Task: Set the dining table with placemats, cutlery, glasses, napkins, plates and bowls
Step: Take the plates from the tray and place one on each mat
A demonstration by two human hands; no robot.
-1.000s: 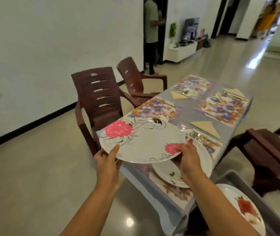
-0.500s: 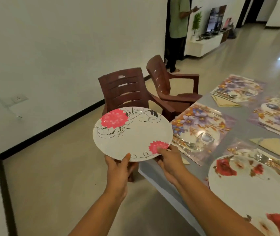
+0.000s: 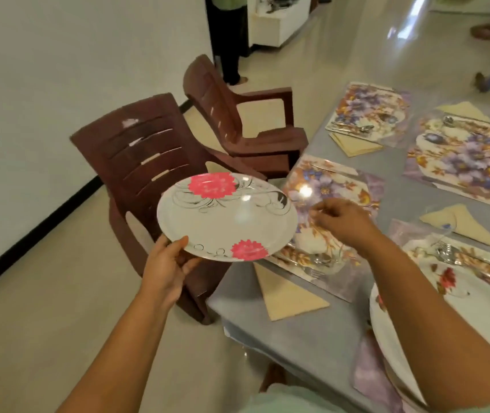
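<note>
We hold a white plate [image 3: 227,216] with pink flowers in our left hand [image 3: 168,265], thumb on top of its near rim and fingers curled underneath. The plate hangs level in the air, over the left edge of the desk [image 3: 306,338] and the near brown chair [image 3: 148,174], its right rim overlapping a floral placemat [image 3: 336,189]. Our right hand [image 3: 345,223] is off the plate and hovers above that placemat with its fingers loosely bent, grasping nothing. A fork [image 3: 312,271] lies along the near edge of this mat, and a folded beige napkin [image 3: 288,296] lies on the desk just near of it. To the right, at the near corner, a second plate [image 3: 470,311] with red flowers sits on another mat, partly hidden by our right forearm; cutlery [image 3: 446,251] lies beside its far rim, and a second napkin [image 3: 461,223] lies beyond that. Two more mats lie at the far end, the left one [image 3: 368,111] and the right one [image 3: 461,162], each with cutlery. A second chair [image 3: 238,114] stands farther along the left side
</note>
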